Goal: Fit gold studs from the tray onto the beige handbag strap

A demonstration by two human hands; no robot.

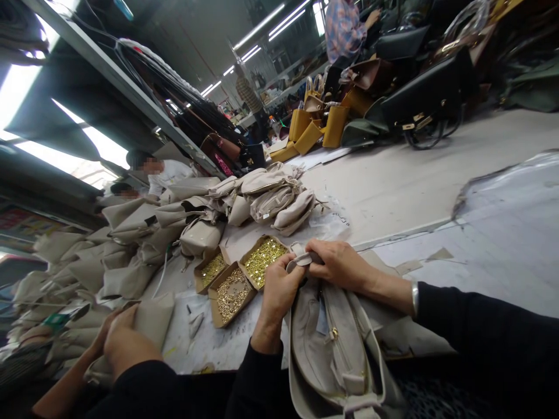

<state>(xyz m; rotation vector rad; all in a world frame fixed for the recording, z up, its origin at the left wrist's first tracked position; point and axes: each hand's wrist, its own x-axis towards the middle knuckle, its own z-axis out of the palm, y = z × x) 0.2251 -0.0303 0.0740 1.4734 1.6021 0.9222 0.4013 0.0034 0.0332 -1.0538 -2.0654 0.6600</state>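
A beige handbag (345, 337) sits in front of me at the table edge, its top unzipped and gaping. Above its opening, my left hand (280, 285) pinches a beige strap tab (301, 260) between thumb and fingers. The fingers of my right hand (340, 265) close on the other side of that same tab, touching a small darker piece I cannot make out. Down the bag's middle runs a zipper with a gold pull (335, 333). Just left of my left hand stands a cardboard tray (263, 262) of small gold metal pieces.
Two more trays (231, 294) (212, 270) hold small metal parts. Beige bags (131, 256) are heaped along the left and back. A co-worker's hands (126, 340) hold a beige piece at the left. Yellow, black and green bags (336, 125) lie farther back; other people are beyond.
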